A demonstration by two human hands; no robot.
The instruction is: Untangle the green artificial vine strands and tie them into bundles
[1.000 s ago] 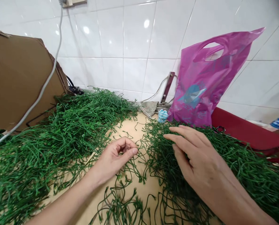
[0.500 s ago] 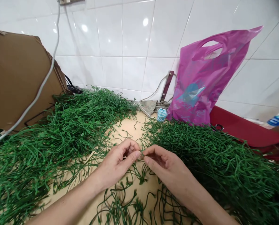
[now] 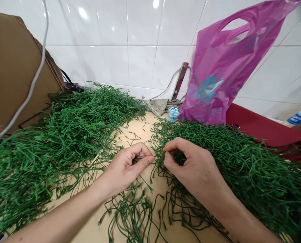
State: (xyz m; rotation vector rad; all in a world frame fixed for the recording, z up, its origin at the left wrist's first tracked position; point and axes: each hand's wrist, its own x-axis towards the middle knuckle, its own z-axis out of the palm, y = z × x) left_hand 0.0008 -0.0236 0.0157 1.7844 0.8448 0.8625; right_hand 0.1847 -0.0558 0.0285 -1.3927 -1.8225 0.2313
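Angles both forearms inward over desk [image 3: 96,224]. Pinches green strand [image 3: 138,159] in left hand [image 3: 127,164], with thumb against index finger. Curves right hand [image 3: 194,165] at right heap [image 3: 248,162], with thumb and index nearly meeting; cannot tell if gripping. Shows more strands in left heap [image 3: 77,128], also loose between forearms.

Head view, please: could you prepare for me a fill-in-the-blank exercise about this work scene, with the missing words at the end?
1. The left hand and the right hand are ____, with a gap between their fingertips.
2. The stems in the left pile and the right pile are ____ in colour.
3. The wall behind is covered with white ____.
4. The cardboard box is on the opposite side from the plastic bag, on the ____.

Missing words: apart; green; tiles; left.
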